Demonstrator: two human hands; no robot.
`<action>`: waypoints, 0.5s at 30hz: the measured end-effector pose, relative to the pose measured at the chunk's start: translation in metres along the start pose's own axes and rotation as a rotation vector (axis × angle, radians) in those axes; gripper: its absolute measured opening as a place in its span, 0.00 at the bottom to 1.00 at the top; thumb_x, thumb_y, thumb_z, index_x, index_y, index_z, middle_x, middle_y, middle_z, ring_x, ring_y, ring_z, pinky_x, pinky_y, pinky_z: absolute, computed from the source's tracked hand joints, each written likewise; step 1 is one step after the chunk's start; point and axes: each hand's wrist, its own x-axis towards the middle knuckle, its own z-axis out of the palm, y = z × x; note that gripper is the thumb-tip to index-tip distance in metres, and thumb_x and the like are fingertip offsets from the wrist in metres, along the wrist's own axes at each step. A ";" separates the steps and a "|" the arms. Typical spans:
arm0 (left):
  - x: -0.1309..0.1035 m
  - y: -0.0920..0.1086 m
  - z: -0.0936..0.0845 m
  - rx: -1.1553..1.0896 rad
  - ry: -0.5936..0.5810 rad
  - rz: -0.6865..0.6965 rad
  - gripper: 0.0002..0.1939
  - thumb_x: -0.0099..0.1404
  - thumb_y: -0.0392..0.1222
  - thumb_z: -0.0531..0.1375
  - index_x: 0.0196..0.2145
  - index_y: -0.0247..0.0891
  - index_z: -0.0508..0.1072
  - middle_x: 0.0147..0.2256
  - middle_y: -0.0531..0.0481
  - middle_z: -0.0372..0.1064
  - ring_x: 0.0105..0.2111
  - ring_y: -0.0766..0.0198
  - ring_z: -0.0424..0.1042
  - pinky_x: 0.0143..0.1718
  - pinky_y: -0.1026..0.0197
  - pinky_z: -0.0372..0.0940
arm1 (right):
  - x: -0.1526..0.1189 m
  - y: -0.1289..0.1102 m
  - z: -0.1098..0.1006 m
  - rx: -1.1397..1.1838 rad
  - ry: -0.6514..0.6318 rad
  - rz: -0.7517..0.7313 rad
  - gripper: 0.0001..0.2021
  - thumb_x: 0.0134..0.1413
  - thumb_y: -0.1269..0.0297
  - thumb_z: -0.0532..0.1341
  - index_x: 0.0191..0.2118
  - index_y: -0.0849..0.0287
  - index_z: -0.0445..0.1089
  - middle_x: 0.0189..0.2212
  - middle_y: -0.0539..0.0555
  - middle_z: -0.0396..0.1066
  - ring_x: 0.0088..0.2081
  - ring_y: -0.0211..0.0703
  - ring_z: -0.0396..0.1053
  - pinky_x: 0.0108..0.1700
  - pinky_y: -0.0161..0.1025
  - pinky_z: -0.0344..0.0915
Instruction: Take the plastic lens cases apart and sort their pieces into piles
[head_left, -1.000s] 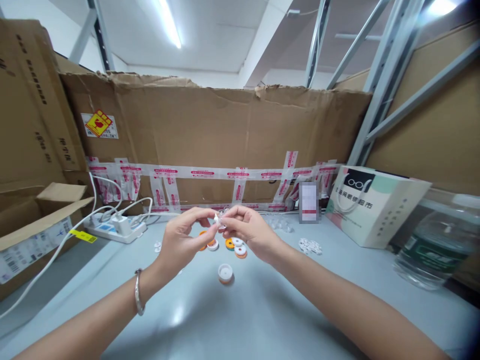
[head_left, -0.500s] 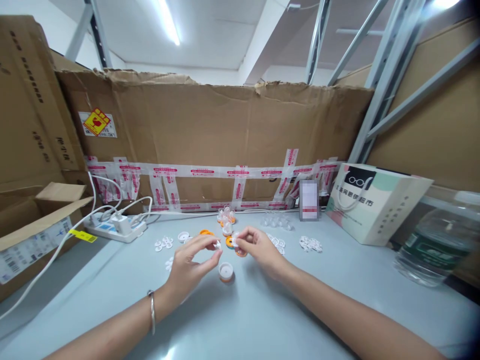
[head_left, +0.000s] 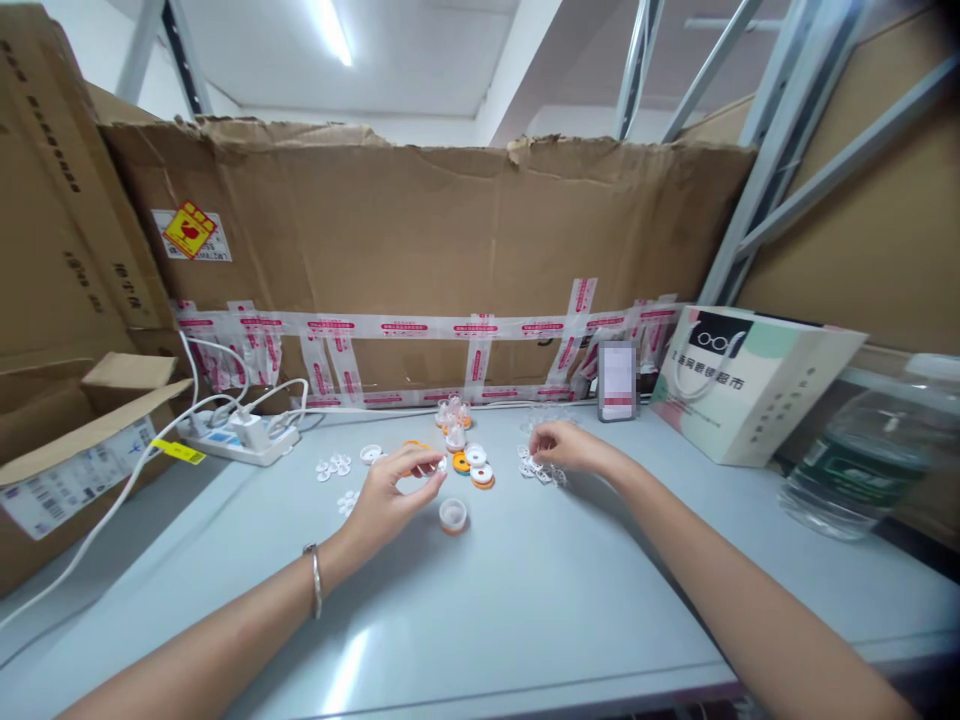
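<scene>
My left hand (head_left: 397, 492) pinches a small white plastic piece (head_left: 442, 464) between thumb and forefinger. Below it on the table stands a round cup-like part (head_left: 453, 515), whitish with an orange base. My right hand (head_left: 564, 446) reaches over a pile of flat white plastic rings (head_left: 553, 474), fingers curled down at its edge; whatever they grip is hidden. Between the hands lie white ring discs (head_left: 475, 455) and orange discs (head_left: 460, 463). Small white pieces (head_left: 334, 466) sit in clusters left of my left hand, near a white round cap (head_left: 371, 454).
Clear domed parts with orange bases (head_left: 454, 412) stand at the back centre. A phone (head_left: 617, 381) leans against the cardboard wall (head_left: 435, 230). To the right are a paper bag (head_left: 750, 385) and a water bottle (head_left: 862, 460); a power strip (head_left: 251, 440) and an open carton (head_left: 82, 470) are left.
My right hand has moved right, from the discs in the middle to the pile of white rings. A white disc it held now lies on the discs. The left hand keeps its pinch.
</scene>
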 end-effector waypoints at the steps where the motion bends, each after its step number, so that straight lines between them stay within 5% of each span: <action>1: 0.000 0.000 0.001 0.002 -0.007 0.015 0.10 0.61 0.41 0.55 0.39 0.38 0.72 0.36 0.48 0.70 0.33 0.67 0.67 0.36 0.62 0.64 | 0.000 0.000 0.000 0.001 0.010 0.007 0.04 0.33 0.72 0.61 0.22 0.60 0.71 0.19 0.50 0.67 0.23 0.36 0.61 0.25 0.33 0.53; 8: -0.003 0.007 -0.005 0.093 0.014 0.098 0.11 0.62 0.43 0.54 0.39 0.38 0.72 0.33 0.47 0.69 0.31 0.66 0.68 0.33 0.63 0.64 | -0.014 -0.041 0.007 0.131 0.117 -0.054 0.10 0.46 0.60 0.57 0.28 0.63 0.69 0.23 0.52 0.68 0.26 0.36 0.63 0.29 0.34 0.58; 15: -0.008 0.002 -0.001 0.275 0.051 0.262 0.10 0.61 0.41 0.55 0.40 0.37 0.69 0.31 0.49 0.71 0.30 0.66 0.69 0.33 0.63 0.65 | -0.047 -0.112 0.059 0.716 -0.090 -0.252 0.16 0.43 0.53 0.62 0.32 0.63 0.67 0.23 0.50 0.69 0.26 0.33 0.66 0.31 0.33 0.63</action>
